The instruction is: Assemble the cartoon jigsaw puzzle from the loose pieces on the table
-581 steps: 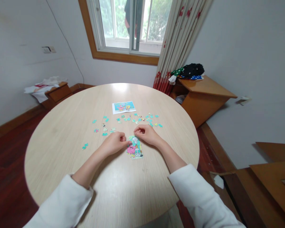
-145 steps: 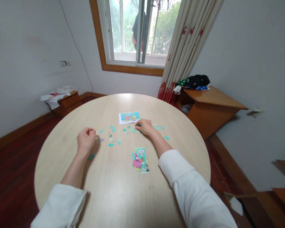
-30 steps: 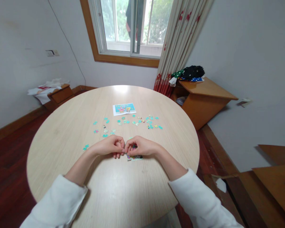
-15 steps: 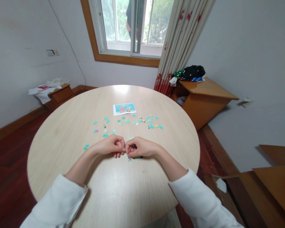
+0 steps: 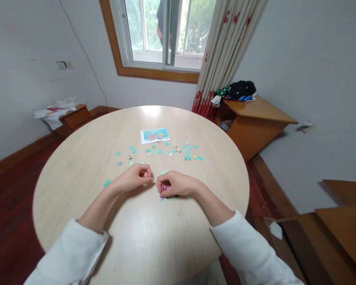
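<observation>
My left hand [image 5: 135,176] hovers over the table left of centre, its fingers curled in and its thumb stretched toward my right hand; anything inside the curl is hidden. Fingers bent and thumb closed toward them, my right hand [image 5: 175,183] rests over a partly joined jigsaw puzzle [image 5: 166,199]. Most of that puzzle is covered by the hand, and pink shows between the fingers. I cannot make out what the right fingers grip. A teal puzzle piece [image 5: 106,183] lies left of my left wrist, and a pink-and-teal puzzle piece [image 5: 119,163] sits farther up.
Several loose puzzle pieces [image 5: 159,151] are scattered across the round wooden table [image 5: 142,241] beyond my hands. Behind them lies a printed picture sheet [image 5: 154,135] with cartoon figures. A wooden cabinet [image 5: 259,111] with cloth on it stands at the right, near the curtain [image 5: 222,51].
My left hand has moved slightly up and left, leaving a gap between the hands, which were meeting at the fingertips. My right hand has stayed over the joined puzzle.
</observation>
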The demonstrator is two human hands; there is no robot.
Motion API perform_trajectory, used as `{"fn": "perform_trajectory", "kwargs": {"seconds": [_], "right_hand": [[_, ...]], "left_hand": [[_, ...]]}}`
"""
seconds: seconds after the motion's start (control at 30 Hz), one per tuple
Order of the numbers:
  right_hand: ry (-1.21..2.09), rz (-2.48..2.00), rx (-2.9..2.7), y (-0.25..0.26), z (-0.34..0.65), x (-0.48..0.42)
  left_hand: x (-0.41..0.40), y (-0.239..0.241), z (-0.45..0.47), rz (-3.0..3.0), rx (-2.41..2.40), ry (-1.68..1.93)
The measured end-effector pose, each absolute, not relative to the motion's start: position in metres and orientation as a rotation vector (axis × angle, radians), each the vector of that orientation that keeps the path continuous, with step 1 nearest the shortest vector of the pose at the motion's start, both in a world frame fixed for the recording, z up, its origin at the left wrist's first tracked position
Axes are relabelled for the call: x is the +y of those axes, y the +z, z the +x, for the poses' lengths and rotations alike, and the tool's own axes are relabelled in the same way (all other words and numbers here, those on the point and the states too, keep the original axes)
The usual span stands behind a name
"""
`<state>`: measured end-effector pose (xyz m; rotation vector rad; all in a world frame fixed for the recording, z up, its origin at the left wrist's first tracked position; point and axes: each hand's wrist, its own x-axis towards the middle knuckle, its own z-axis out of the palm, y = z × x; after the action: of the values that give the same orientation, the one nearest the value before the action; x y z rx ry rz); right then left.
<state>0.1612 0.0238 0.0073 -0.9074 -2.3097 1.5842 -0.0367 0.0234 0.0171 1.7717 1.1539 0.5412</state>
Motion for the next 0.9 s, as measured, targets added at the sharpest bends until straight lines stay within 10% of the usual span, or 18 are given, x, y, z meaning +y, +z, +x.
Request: {"fn": "perform_trajectory", "kwargs": {"seconds": [0.9], "right_hand": [[1.531, -0.917, -2.307, 0.0070, 0.1618, 0.0251]], "left_hand": [[0.0318, 0.0092, -0.0417, 1.738, 1.357, 0.894]]}}
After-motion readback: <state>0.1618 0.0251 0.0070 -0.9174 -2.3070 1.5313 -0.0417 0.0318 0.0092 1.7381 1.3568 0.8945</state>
